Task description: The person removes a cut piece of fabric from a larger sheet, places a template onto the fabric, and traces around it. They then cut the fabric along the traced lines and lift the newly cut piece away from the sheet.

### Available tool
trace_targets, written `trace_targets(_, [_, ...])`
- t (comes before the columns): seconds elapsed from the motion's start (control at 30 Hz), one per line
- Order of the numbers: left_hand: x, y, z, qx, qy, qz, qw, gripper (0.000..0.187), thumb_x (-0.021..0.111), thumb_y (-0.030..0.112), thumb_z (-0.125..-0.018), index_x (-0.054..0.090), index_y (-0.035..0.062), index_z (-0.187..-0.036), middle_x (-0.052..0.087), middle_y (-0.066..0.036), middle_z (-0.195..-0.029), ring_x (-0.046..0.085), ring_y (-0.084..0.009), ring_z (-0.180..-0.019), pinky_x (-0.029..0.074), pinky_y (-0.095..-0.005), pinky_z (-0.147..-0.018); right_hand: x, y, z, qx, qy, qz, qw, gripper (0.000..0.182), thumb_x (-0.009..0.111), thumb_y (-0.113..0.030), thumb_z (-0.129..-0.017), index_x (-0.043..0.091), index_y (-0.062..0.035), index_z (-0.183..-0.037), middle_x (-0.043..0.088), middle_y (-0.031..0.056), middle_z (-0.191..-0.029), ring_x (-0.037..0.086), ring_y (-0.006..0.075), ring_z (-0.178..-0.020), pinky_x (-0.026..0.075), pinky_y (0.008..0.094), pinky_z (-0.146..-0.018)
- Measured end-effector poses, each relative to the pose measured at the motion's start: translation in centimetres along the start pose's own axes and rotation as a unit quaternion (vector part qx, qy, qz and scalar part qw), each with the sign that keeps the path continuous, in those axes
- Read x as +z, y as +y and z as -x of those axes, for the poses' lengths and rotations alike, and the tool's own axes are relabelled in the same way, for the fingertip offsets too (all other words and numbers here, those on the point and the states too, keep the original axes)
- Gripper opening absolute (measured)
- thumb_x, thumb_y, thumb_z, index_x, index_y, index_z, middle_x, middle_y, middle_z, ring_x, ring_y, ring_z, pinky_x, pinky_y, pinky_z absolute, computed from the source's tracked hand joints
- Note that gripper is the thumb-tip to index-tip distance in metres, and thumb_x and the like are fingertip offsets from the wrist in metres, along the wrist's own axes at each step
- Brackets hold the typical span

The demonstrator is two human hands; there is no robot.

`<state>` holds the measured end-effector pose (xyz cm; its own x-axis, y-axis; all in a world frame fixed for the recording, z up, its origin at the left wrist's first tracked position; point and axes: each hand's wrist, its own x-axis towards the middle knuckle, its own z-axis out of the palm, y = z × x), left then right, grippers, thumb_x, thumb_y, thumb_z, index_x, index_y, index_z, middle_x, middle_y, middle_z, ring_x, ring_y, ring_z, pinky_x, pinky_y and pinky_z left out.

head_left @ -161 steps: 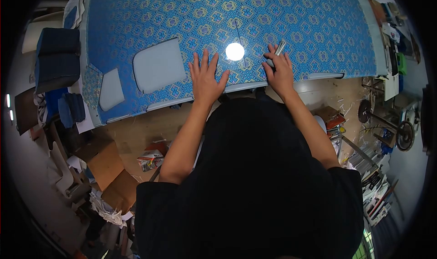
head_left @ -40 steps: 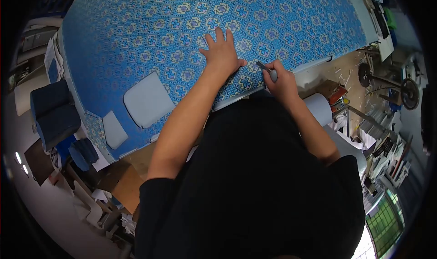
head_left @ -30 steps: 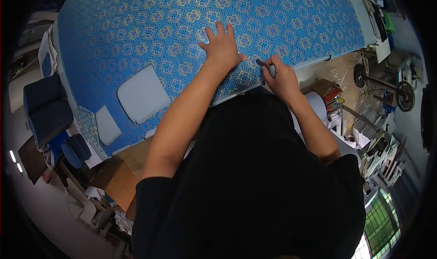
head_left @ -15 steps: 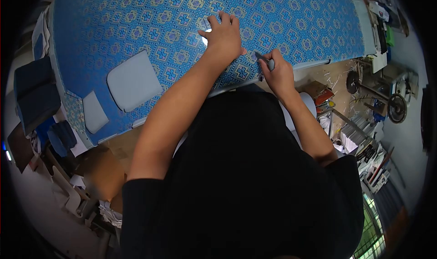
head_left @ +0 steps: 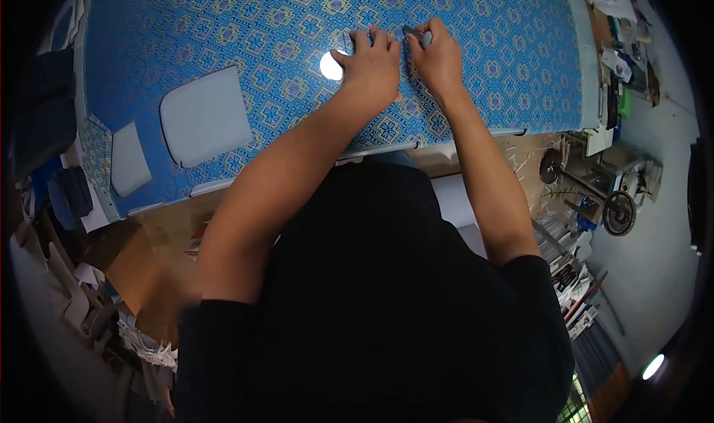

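Both hands are now found farther up the patterned fabric (head_left: pixel 476 66) than a moment ago. Left hand (head_left: pixel 372 66) is pressed flat, fingers together, just beside the right hand (head_left: pixel 437 55), which is closed around a grey cutter (head_left: pixel 418 36). Two grey pieces (head_left: pixel 204 114) are laid leftward.

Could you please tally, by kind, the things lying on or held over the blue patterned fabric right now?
Grey cut-out panels: 2, a large one and a small one.
Grey-handled cutting tools: 1, held in the right hand.
Hands on the patterned fabric: 2, counting the flat left hand.
Total: 5.
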<state>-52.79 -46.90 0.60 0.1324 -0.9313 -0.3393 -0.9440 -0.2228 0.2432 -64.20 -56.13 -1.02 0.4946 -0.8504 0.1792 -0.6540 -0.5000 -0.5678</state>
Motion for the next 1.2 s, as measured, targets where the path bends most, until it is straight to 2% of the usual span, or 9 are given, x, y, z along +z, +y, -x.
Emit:
trace_targets(0.37, [-0.2,0.3,0.7,-0.034,0.023,0.031,0.999,0.108,0.095,0.038,-0.068,0.037,0.0075,-0.154,0.03,-0.022,-0.16,0.027,-0.0481,-0.146,0.041,-0.0775,-0.102,-0.9,1.0,-0.4,-0.018,-0.021,-0.052,0.998,0.022,0.075,-0.017,-0.091,0.061,-0.0053,-0.104,0.074,0.0203,-0.093,0.071,0.0429,-0.08,0.056,0.0475,-0.064])
trace_targets(0.53, [1.3,0.3,1.1,-0.069,0.054,0.074,0.993,0.106,0.096,0.03,-0.065,0.04,0.0065,-0.152,0.03,-0.023,-0.16,0.027,-0.0465,-0.149,0.037,-0.0744,-0.108,-3.2,3.6,-3.2,-0.076,-0.181,-0.081,0.977,0.022,0.074,-0.019,-0.093,0.062,-0.0066,-0.107,0.074,0.0194,-0.096,0.072,0.0409,-0.084,0.056,0.0459,-0.067])
trace_targets(0.6, [2.0,0.4,1.5,-0.048,0.13,0.054,0.989,0.105,0.096,0.036,-0.065,0.043,0.006,-0.15,0.03,-0.029,-0.158,0.027,-0.0535,-0.147,0.035,-0.08,-0.102,-3.3,5.3,-5.0,-0.111,-0.228,-0.09,0.963,0.021,0.073,-0.019,-0.095,0.062,-0.0085,-0.109,0.075,0.0177,-0.097,0.073,0.0384,-0.085,0.056,0.0449,-0.069])
trace_targets(0.77, [1.5,3.6,2.0,-0.212,0.113,0.007,0.971,0.099,0.095,0.023,-0.068,0.044,0.0195,-0.153,0.03,-0.038,-0.154,0.025,-0.0622,-0.143,0.034,-0.0845,-0.097,-4.1,6.1,-10.9,-0.293,-0.386,-0.055,0.873,0.016,0.071,-0.017,-0.096,0.062,-0.0106,-0.106,0.074,0.0134,-0.091,0.073,0.0326,-0.079,0.054,0.0409,-0.063])
trace_targets(0.87, [1.2,3.5,2.0,-0.253,0.112,0.04,0.96,0.101,0.095,0.018,-0.066,0.046,0.0242,-0.153,0.032,-0.037,-0.153,0.027,-0.0622,-0.142,0.038,-0.0818,-0.098,-4.3,4.8,-12.9,-0.345,-0.432,-0.044,0.832,0.015,0.074,-0.013,-0.094,0.062,-0.0082,-0.102,0.073,0.0116,-0.091,0.071,0.0284,-0.08,0.052,0.0384,-0.067])
trace_targets(0.97, [2.1,3.4,2.4,-0.231,0.135,0.047,0.962,0.101,0.097,0.018,-0.064,0.048,0.0262,-0.152,0.037,-0.035,-0.151,0.033,-0.061,-0.14,0.043,-0.0766,-0.099,-3.2,4.9,-14.7,-0.427,-0.441,-0.049,0.788,0.016,0.072,-0.015,-0.095,0.061,-0.01,-0.105,0.074,0.013,-0.089,0.072,0.0311,-0.076,0.053,0.0399,-0.062])
trace_targets(1.07, [1.9,3.1,2.3,-0.231,0.158,0.064,0.958,0.102,0.099,0.019,-0.06,0.051,0.0266,-0.15,0.041,-0.032,-0.15,0.039,-0.0588,-0.138,0.047,-0.0713,-0.101,-3.5,3.7,-14.9,-0.424,-0.465,-0.039,0.776,0.016,0.072,-0.015,-0.094,0.06,-0.0092,-0.105,0.073,0.0135,-0.086,0.072,0.0312,-0.075,0.053,0.0408,-0.061])
trace_targets(1.13, [1.9,3.0,2.3,-0.236,0.186,0.045,0.953,0.103,0.099,0.02,-0.052,0.056,0.03,-0.146,0.048,-0.029,-0.148,0.046,-0.0564,-0.135,0.053,-0.0566,-0.103,-3.4,3.3,-15.1,-0.425,-0.465,-0.04,0.775,0.017,0.072,-0.014,-0.094,0.06,-0.009,-0.104,0.072,0.0138,-0.085,0.072,0.0316,-0.074,0.053,0.041,-0.06])
trace_targets(1.2, [2.0,3.0,2.5,-0.24,0.194,0.051,0.95,0.103,0.099,0.019,-0.051,0.057,0.0297,-0.145,0.047,-0.028,-0.148,0.046,-0.0556,-0.135,0.053,-0.0568,-0.104,-3.3,3.0,-14.8,-0.422,-0.468,-0.043,0.775,0.017,0.072,-0.013,-0.094,0.06,-0.0089,-0.104,0.072,0.0141,-0.084,0.072,0.032,-0.073,0.053,0.0413,-0.06])
